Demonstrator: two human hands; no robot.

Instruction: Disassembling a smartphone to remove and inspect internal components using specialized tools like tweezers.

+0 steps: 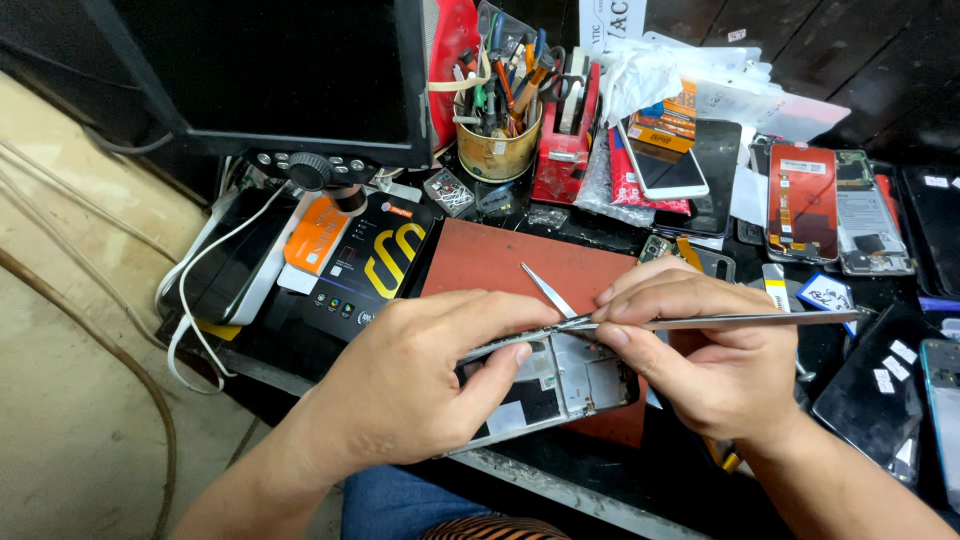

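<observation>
My left hand (420, 375) grips an opened phone frame (560, 385) by its top and left edge, tilting it over a red work mat (500, 262). My right hand (705, 345) pinches metal tweezers (720, 321) whose long body points right and whose tips meet the phone's upper edge near the left fingertips. A second, thin pair of tweezers (547, 290) lies on the mat just behind the phone. The phone's inside shows white and black patches; its lower part is hidden by my hands.
A dark monitor (280, 70) stands at the back left with a knob below it. A tin of tools (497, 140), a red tape dispenser (562, 150), boxes and several loose phones and screens (800, 200) crowd the bench. White cables (200, 290) hang at left.
</observation>
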